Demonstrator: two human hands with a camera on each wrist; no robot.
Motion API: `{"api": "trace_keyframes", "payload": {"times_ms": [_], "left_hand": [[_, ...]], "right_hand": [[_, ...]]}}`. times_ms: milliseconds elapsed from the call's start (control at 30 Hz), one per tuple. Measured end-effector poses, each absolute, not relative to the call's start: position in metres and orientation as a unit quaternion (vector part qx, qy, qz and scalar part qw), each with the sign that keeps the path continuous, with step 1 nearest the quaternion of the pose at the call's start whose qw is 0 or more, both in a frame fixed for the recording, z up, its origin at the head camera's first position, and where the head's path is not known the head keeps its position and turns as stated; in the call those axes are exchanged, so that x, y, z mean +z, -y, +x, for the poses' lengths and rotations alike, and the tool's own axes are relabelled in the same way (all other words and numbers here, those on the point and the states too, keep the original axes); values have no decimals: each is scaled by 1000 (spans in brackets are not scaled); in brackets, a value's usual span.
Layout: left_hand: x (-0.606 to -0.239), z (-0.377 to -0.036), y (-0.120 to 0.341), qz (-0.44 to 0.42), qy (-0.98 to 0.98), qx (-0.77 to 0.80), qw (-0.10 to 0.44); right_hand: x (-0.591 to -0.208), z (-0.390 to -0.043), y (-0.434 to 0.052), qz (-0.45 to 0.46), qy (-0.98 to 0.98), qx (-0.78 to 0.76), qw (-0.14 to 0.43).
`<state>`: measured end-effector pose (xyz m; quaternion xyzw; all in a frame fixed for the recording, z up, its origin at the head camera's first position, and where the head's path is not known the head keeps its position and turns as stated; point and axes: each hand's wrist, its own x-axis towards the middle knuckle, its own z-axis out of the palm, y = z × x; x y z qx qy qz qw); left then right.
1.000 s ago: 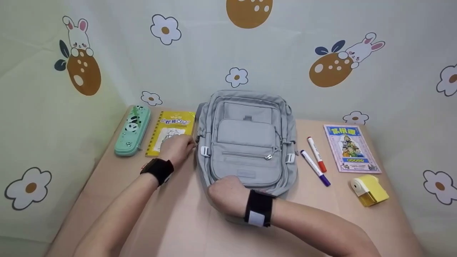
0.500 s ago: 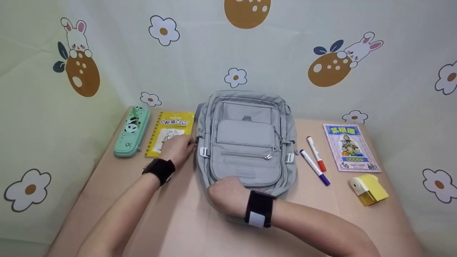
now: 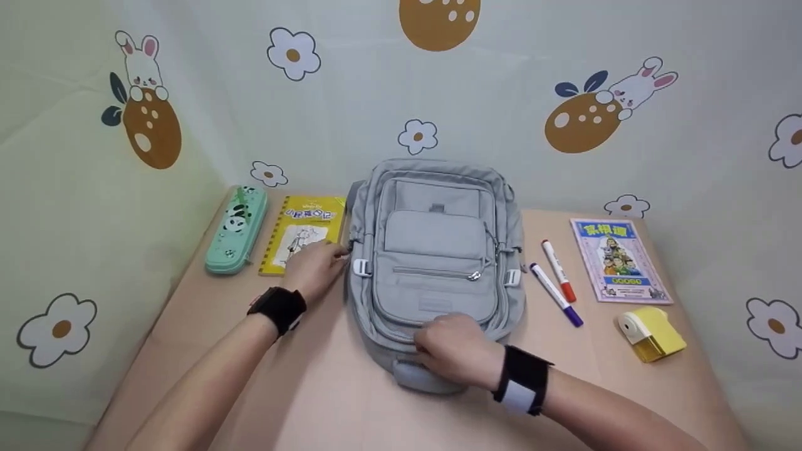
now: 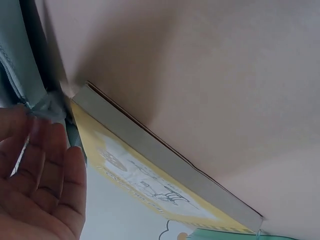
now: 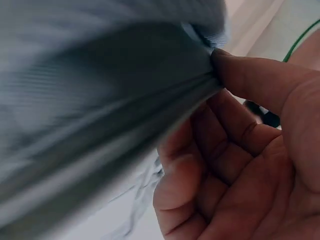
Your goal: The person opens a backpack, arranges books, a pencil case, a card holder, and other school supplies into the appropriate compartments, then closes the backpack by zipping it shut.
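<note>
A grey backpack [image 3: 432, 232] lies front side up on the table. At its left side my left hand [image 3: 313, 266] pinches a small greyish tab [image 4: 49, 107] where a zipper ends, seen blurred in the left wrist view. My right hand [image 3: 460, 351] is at the bag's bottom edge. In the right wrist view its thumb and forefinger pinch the zipper edge [image 5: 200, 82]; the zipper pull itself is hidden in the fingers. Beside the left hand, and partly behind it, lies a yellow spiral-edged book [image 3: 307, 219].
A green panda pencil case [image 3: 237, 232] lies at the far left. Right of the bag are a red-capped marker [image 3: 557, 269], a purple-capped marker [image 3: 556, 294], a pink-bordered book [image 3: 620, 260] and a yellow pencil sharpener [image 3: 651, 334]. A patterned cloth [image 3: 501, 94] hangs behind the table.
My right hand has slid rightward along the backpack's bottom edge, uncovering its lower left corner and a flap at the bottom. The left hand keeps its place at the bag's side.
</note>
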<state>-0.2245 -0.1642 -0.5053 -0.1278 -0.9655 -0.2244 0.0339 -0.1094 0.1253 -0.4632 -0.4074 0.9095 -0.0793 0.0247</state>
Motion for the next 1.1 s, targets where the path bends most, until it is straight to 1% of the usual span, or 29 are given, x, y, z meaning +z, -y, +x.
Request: {"api": "trace_keyframes", "payload": {"times_ms": [167,400,500,633,700,900,1100], "left_hand": [[-495,-211,157,-152,953,-261,39],[-482,-190,143,-282,915,-287,0],[-483,-184,144,-313,904,-291,-23],[-487,-179,152,-342,895,-283,-51],[-489,-179,155,-358,894,-263,-54],[-494,-189,155,-402,895,-191,-31],[-490,-207,143,-383,906,-179,0]], "right_hand": [[-465,-112,-153,-392,-906,-155,42],[-465,-118,-164,-356,-898,-246,81],[-461,-118,-166,-336,-901,-260,80],[-451,-118,-168,-324,-904,-272,57],[-446,-118,-170,-322,-905,-275,37],[-427,-123,-176,-345,-890,-296,-29],[-407,-129,-178,-361,-872,-324,-67]]}}
